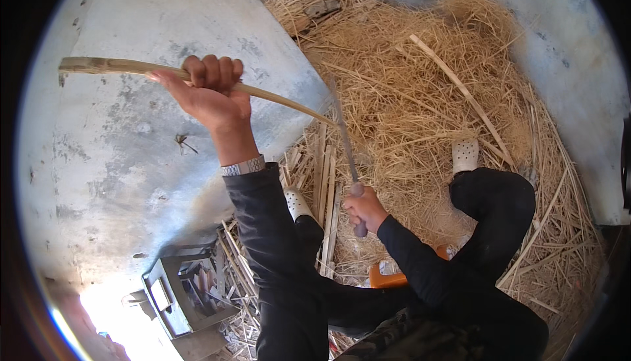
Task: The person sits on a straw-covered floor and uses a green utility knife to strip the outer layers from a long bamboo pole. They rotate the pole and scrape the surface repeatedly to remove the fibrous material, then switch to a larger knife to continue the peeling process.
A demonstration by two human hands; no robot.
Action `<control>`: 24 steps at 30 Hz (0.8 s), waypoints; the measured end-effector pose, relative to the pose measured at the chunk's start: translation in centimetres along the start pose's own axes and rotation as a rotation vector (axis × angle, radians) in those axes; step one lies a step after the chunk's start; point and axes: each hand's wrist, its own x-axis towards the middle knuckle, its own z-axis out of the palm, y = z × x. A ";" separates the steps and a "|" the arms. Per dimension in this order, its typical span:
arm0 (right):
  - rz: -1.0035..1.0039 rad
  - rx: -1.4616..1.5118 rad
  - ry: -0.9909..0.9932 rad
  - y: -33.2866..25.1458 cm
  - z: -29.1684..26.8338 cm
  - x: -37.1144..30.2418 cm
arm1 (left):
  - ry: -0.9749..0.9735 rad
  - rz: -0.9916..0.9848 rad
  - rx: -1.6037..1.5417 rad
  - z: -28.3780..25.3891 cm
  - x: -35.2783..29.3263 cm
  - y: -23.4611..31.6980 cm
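My left hand (220, 98) is raised on the left, its fingers wrapped round a long, slightly bowed bamboo strip (282, 100). One end of the strip points left past the wrist; the other slopes down to the right. There it meets the narrow blade of a knife (344, 131), which stands nearly upright in the picture. My right hand (369, 210), lower and nearer to me, is closed on the knife's rounded wooden handle. Whether the blade has cut into the strip cannot be made out.
A heap of straw-like shavings (394, 98) covers the floor ahead, with a loose bamboo strip (463, 88) on it. Split strips (325, 196) lie between my feet. Part of an orange seat (388, 279) shows beneath me. A dark box-like frame (174, 295) stands lower left by the wall (131, 144).
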 end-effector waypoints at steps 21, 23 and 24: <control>-0.002 -0.094 0.097 2.5 -1.0 6.2 | 0.459 0.109 0.258 1.1 0.7 -0.1; -0.018 0.022 0.032 1.3 0.6 3.7 | 0.417 0.135 0.239 -0.3 0.1 0.2; -0.093 -0.054 -0.026 0.3 1.9 2.5 | 0.391 0.151 0.224 -0.5 0.0 0.4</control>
